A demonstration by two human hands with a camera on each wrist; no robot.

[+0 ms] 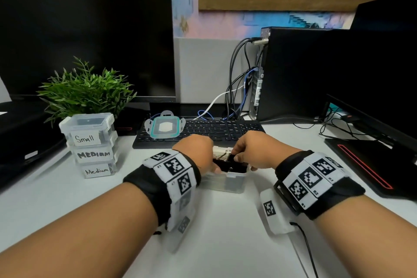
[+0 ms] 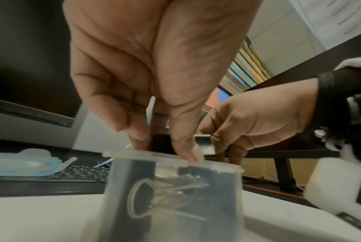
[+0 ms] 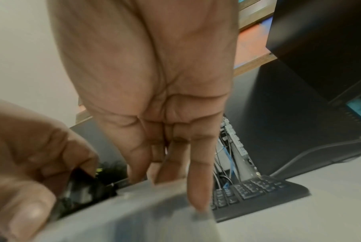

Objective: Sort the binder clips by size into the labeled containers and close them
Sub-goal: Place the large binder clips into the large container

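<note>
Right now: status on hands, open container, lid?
Both hands at the open container: left hand and right hand each pinching black binder clips inside. Lid off, resting on keyboard.

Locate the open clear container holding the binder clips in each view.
Head: open clear container at centre, between both wrists.
Left wrist: bottom centre, clips visible through its wall.
Right wrist: blurred rim along the bottom.
Shared landmark: the black keyboard behind it.
</note>
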